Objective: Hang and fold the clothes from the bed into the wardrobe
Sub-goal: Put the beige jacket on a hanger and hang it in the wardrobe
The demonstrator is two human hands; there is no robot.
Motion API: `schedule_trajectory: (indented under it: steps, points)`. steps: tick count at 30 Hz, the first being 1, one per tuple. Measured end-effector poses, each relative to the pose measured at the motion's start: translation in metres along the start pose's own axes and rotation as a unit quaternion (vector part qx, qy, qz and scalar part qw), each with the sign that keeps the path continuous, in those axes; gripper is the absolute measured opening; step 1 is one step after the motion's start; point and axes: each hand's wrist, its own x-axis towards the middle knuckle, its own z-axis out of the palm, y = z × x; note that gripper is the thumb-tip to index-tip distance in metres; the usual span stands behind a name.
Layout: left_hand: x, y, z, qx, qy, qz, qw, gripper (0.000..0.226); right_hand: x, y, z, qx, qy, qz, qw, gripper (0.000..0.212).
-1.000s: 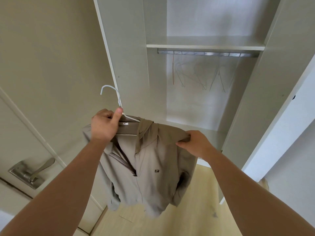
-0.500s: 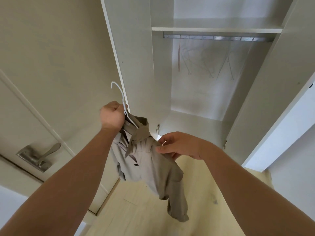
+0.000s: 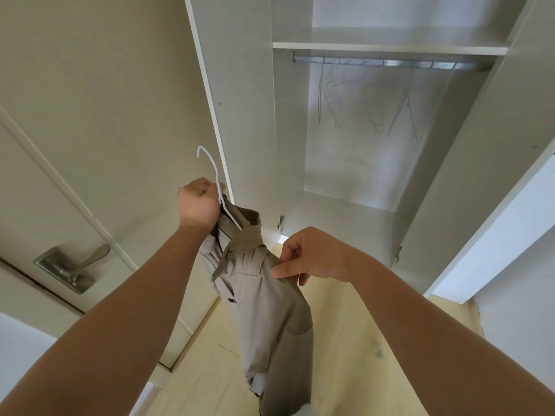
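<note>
A beige shirt (image 3: 267, 301) hangs edge-on from a white wire hanger (image 3: 211, 166) in front of the open wardrobe. My left hand (image 3: 198, 205) grips the hanger at its neck, together with the shirt's collar, and the hook sticks up above the fist. My right hand (image 3: 312, 256) pinches the shirt's shoulder fabric between thumb and fingers. The shirt's lower part drops out of view at the bottom edge.
The wardrobe's metal rail (image 3: 390, 63) runs under a shelf (image 3: 390, 48) and carries several bare wire hangers (image 3: 354, 109). The wardrobe's open doors (image 3: 240, 100) stand left and right. A room door with a lever handle (image 3: 75, 267) is at left. Pale wood floor (image 3: 360, 340) lies below.
The shirt has turned from facing me to hanging edge-on. My right hand has slid from the far shoulder inward to pinch the fabric near the collar. The view has moved closer to the wardrobe.
</note>
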Motion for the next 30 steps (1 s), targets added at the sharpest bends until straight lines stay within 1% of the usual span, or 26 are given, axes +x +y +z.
schedule_trajectory:
  steps: [1, 5, 9, 11, 13, 15, 17, 20, 23, 24, 26, 27, 29, 30]
  points:
    - [-0.001, 0.000, -0.001, 0.010, 0.008, 0.002, 1.000, 0.028, 0.000, -0.001, 0.000, -0.010, 0.011, -0.003, 1.000, 0.023]
    - [-0.004, -0.002, -0.009, 0.107, 0.042, 0.070, 0.991, 0.035, 0.001, 0.004, -0.008, -0.067, 0.094, -0.007, 0.993, 0.022]
    - [-0.012, 0.006, -0.011, 0.156, 0.070, 0.103, 0.980, 0.035, 0.006, 0.015, -0.014, -0.095, 0.182, 0.012, 0.979, 0.020]
    - [-0.017, 0.013, -0.010, 0.188, 0.077, 0.115, 0.972, 0.037, 0.008, 0.021, -0.015, -0.134, 0.209, 0.016, 0.969, 0.017]
    - [-0.018, 0.015, -0.008, 0.209, 0.084, 0.118, 0.967, 0.044, 0.007, 0.025, -0.015, -0.159, 0.177, 0.043, 0.970, 0.012]
    - [-0.018, 0.016, -0.009, 0.215, 0.095, 0.118, 0.965, 0.049, 0.004, 0.029, -0.017, -0.181, 0.124, 0.091, 0.971, 0.025]
    - [-0.018, 0.015, -0.010, 0.224, 0.103, 0.127, 0.961, 0.046, 0.001, 0.029, -0.020, -0.246, 0.094, 0.122, 0.957, 0.028]
    - [-0.017, 0.013, -0.010, 0.247, 0.117, 0.147, 0.951, 0.037, 0.000, 0.030, -0.023, -0.290, 0.110, 0.141, 0.940, 0.029]
    - [-0.012, 0.009, -0.010, 0.265, 0.134, 0.140, 0.944, 0.036, 0.000, 0.030, -0.027, -0.321, 0.150, 0.138, 0.925, 0.019]
    - [-0.011, 0.007, -0.010, 0.270, 0.143, 0.138, 0.942, 0.037, 0.000, 0.030, -0.028, -0.335, 0.171, 0.136, 0.917, 0.019]
    - [-0.009, 0.003, -0.011, 0.283, 0.158, 0.136, 0.936, 0.039, 0.001, 0.031, -0.031, -0.337, 0.204, 0.137, 0.909, 0.028]
    - [-0.009, 0.002, -0.011, 0.288, 0.164, 0.131, 0.934, 0.039, 0.001, 0.031, -0.032, -0.330, 0.201, 0.142, 0.911, 0.025]
    - [-0.011, 0.003, -0.009, 0.286, 0.169, 0.111, 0.937, 0.039, 0.000, 0.029, -0.032, -0.349, 0.153, 0.167, 0.909, 0.006]
    - [-0.013, 0.004, -0.006, 0.284, 0.164, 0.098, 0.940, 0.040, 0.001, 0.028, -0.031, -0.365, 0.133, 0.179, 0.904, 0.013]
